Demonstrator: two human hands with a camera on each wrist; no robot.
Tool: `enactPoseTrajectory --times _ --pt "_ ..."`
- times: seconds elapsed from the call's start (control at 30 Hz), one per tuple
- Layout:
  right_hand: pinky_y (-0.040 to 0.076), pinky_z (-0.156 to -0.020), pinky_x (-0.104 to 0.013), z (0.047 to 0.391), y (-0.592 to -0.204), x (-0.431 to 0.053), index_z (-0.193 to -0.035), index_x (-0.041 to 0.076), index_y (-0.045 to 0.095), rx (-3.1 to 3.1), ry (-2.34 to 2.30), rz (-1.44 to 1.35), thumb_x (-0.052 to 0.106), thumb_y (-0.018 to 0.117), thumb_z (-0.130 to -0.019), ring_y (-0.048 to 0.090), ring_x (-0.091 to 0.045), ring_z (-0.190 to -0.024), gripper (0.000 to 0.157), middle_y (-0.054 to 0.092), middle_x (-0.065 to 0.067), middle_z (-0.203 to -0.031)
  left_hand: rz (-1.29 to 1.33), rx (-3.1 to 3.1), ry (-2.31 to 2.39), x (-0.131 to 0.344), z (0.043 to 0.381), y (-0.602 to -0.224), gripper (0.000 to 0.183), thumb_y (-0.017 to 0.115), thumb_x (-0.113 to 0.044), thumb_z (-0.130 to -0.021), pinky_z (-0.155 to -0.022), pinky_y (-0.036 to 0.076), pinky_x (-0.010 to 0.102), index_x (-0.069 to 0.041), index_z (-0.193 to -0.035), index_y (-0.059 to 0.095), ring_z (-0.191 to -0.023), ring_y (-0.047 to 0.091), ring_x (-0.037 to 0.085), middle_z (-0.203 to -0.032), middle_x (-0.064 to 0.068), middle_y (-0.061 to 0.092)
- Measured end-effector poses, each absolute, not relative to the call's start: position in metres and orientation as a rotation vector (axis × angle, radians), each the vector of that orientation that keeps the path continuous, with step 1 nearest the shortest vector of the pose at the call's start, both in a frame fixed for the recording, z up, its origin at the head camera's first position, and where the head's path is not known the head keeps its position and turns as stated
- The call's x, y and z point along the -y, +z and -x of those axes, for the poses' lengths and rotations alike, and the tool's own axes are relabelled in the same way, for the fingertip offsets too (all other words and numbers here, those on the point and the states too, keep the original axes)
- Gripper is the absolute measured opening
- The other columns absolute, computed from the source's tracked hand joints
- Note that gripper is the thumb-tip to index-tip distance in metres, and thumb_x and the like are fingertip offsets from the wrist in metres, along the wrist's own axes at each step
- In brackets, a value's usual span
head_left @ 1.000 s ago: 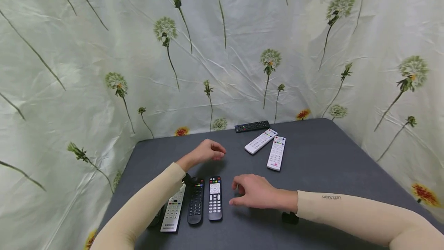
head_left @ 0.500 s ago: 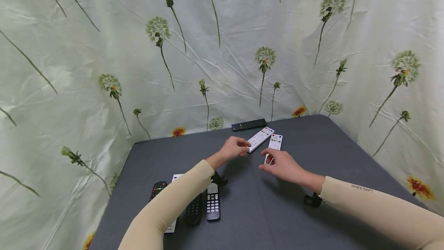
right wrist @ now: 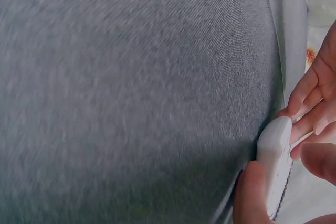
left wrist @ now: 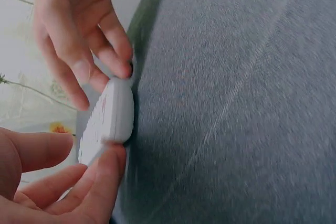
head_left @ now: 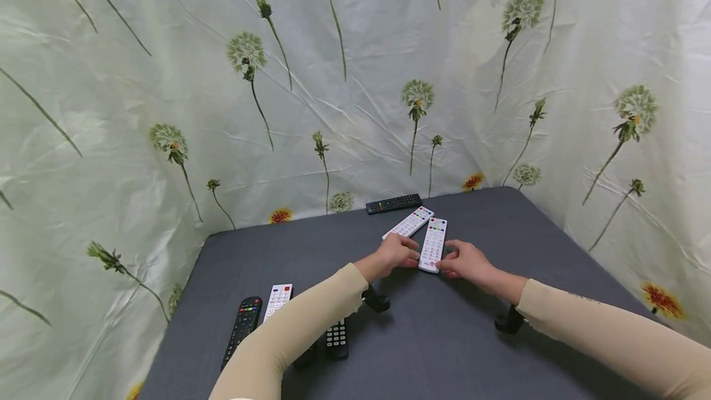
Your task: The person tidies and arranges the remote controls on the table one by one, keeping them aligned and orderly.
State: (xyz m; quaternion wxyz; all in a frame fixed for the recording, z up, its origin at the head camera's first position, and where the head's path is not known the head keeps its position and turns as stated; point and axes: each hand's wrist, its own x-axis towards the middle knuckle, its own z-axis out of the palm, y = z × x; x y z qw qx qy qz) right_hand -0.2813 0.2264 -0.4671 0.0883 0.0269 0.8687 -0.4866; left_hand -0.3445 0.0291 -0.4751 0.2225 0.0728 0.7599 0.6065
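Observation:
A white remote control (head_left: pixel 433 244) with coloured buttons lies face up on the dark grey table. My left hand (head_left: pixel 395 252) is at its left long side, fingertips against the edge; in the left wrist view the thumb stands apart from the remote. From the opposite side my right hand (head_left: pixel 468 261) reaches in, its fingers at the lower right edge. The right wrist view shows the remote's white end (right wrist: pixel 275 140) between the fingers of the two hands. Another white remote (head_left: pixel 411 222) lies slanted just behind, its lower end partly covered by my left hand.
A black remote (head_left: pixel 393 204) lies at the table's back edge. At the front left are a black remote (head_left: pixel 242 326), a white one (head_left: pixel 278 301) and a black one with light keys (head_left: pixel 336 341), partly behind my left sleeve. A flowered curtain (head_left: pixel 333 97) hangs behind the table (head_left: pixel 500 239).
Both hands have moved from the front remotes toward the back right, up to the two sides of the white remote. The head view has shifted slightly.

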Motion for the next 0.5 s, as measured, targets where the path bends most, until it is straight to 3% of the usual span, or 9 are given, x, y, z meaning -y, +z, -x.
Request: enactPoseTrajectory --times 0.2,0.5 --pt "0.06 -0.075 -0.032 0.282 -0.477 -0.225 -0.147 -0.015 0.031 -2.258 -1.808 -0.199 -0.004 0.071 -0.087 0.069 -0.015 -0.082 0.073 0.065 -0.02 -0.108 -0.163 -2.055 1.675 -0.038 0.341 -0.483 0.036 0.069 0.012 -0.085 -0.073 0.06 0.029 0.008 -0.121 0.068 -0.078 0.07 0.016 -0.093 0.011 0.07" --pt "0.06 -0.079 -0.034 0.279 -0.476 -0.23 -0.152 -0.007 0.032 -2.124 -1.86 -0.26 -0.003 0.074 -0.086 0.068 -0.016 -0.085 0.078 0.063 -0.019 -0.113 -0.212 -1.983 1.69 -0.037 0.344 -0.489 0.041 0.07 0.016 -0.082 -0.075 0.06 0.03 0.007 -0.123 0.068 -0.079 0.07 0.016 -0.093 0.012 0.072"
